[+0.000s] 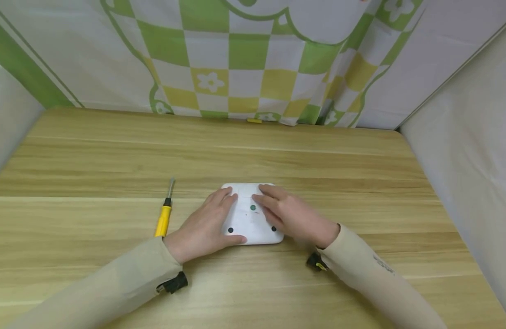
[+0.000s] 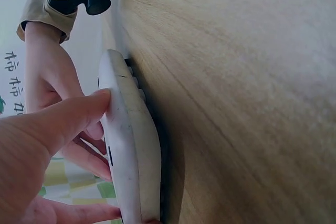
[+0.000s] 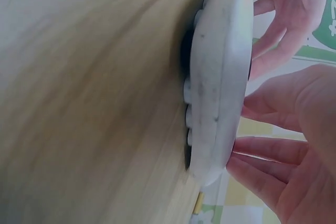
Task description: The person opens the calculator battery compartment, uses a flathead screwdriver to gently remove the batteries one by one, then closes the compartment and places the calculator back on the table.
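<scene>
A white calculator (image 1: 246,224) lies face down on the table, keys beneath it and its back with dark round feet facing up. A seam crosses the back near the far end. My left hand (image 1: 205,228) holds its left side, thumb on the near edge and fingertips toward the far edge. In the left wrist view the thumb (image 2: 97,106) rests on the back's rim. My right hand (image 1: 296,214) lies over the right half, with nearly straight fingertips touching the back by the seam. The right wrist view shows the calculator's side (image 3: 210,87), with keys against the table.
A screwdriver (image 1: 164,219) with a yellow handle lies left of the calculator, its handle end hidden behind my left wrist. A small yellow piece (image 1: 254,120) lies at the table's far edge, below a checkered green, yellow and white cloth (image 1: 249,55).
</scene>
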A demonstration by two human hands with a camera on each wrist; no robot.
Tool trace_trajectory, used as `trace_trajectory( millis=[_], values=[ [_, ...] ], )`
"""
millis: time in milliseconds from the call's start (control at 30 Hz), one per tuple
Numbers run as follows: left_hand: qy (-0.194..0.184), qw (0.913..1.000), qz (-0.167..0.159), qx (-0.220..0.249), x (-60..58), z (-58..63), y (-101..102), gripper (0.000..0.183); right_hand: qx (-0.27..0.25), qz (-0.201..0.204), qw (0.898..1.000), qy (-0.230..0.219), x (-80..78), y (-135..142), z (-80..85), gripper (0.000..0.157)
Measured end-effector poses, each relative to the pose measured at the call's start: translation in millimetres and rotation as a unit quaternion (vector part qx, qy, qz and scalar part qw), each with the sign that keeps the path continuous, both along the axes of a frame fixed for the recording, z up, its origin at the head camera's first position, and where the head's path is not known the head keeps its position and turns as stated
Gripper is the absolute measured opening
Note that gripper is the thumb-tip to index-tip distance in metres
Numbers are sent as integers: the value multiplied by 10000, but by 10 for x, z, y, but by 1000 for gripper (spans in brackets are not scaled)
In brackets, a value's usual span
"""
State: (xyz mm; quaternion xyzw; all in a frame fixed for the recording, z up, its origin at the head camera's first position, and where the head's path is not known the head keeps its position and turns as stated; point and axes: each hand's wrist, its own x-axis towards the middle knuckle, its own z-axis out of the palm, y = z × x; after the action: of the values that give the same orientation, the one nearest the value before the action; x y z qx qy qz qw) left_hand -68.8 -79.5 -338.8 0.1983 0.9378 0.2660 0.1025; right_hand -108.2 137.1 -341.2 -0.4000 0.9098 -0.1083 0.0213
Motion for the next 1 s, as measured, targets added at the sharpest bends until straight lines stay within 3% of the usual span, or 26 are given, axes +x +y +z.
trace_trajectory(
  millis=[667, 1000],
  values=[
    [81, 10000, 55, -19, 12, -25, -13, 89, 125, -336, 9993, -115, 46, 216, 8, 42],
    [-118, 9997, 195, -111, 14, 9, 12, 85, -109, -553, 9984, 17, 103, 244, -5, 39]
  ],
)
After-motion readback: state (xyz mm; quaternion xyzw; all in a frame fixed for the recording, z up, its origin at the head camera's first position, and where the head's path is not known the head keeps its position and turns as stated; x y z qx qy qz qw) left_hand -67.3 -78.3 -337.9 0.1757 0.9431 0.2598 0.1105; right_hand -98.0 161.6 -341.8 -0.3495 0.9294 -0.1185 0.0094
